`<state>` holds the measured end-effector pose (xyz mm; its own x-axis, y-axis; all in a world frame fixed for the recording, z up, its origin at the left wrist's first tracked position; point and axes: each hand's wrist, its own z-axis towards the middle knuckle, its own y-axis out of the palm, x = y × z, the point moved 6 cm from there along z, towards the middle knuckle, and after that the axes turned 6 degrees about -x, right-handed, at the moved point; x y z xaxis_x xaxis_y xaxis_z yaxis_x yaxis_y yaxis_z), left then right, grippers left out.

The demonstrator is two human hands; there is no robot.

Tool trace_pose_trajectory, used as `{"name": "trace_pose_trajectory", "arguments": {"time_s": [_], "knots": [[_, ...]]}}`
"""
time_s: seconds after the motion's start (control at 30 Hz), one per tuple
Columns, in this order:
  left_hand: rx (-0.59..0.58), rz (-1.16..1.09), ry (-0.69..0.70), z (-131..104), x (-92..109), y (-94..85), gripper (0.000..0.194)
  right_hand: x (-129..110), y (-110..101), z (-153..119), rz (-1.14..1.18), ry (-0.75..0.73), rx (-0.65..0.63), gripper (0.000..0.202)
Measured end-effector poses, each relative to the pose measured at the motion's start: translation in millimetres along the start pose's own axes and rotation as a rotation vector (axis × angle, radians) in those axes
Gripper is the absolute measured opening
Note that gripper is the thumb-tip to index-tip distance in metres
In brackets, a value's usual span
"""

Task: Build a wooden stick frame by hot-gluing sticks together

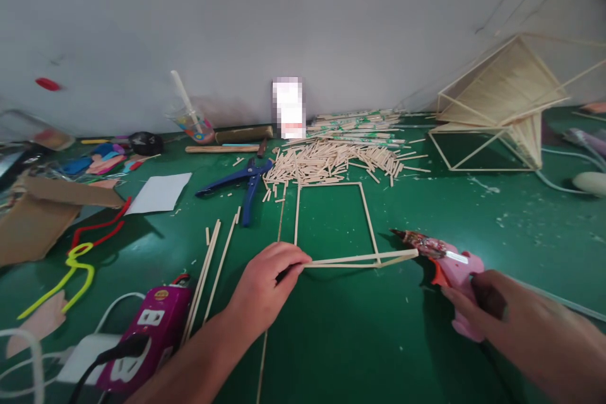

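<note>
To the left, a purple power strip [150, 328] lies beside long thin sticks [203, 281]. My left hand [267, 281] pinches the near-left corner of a wooden stick frame [369, 221] over the green table [341, 341], below a heap of short sticks [331, 161]. At right, my right hand [502, 303] grips a pink glue gun [457, 271] (its nozzle is darkly stained), pointing leftward.

The square frame [369, 221] is pale, matt wood, as are the short sticks [326, 161]. Pink plastic with a smooth look forms the glue gun [461, 274], crusted and rough near its nozzle. The green table [341, 341] has a soft gloss.
</note>
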<state>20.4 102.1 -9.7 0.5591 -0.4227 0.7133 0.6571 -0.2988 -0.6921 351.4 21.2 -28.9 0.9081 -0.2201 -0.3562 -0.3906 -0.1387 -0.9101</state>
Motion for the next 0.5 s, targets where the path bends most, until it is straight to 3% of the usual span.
{"name": "trace_pose_trajectory", "arguments": {"time_s": [0.23, 0.37, 0.5], "knots": [[-0.011, -0.008, -0.014, -3, -2, 0.0, 0.017, 21, -9, 15, 0.167, 0.207, 0.067, 0.034], [-0.016, -0.01, -0.03, -3, -3, 0.4, 0.017, 43, -16, 28, 0.452, 0.329, 0.035, 0.034], [-0.018, -0.01, -0.039, -2, -5, 0.7, 0.017, 47, -9, 28, 0.839, 0.439, -0.029, 0.029]]}}
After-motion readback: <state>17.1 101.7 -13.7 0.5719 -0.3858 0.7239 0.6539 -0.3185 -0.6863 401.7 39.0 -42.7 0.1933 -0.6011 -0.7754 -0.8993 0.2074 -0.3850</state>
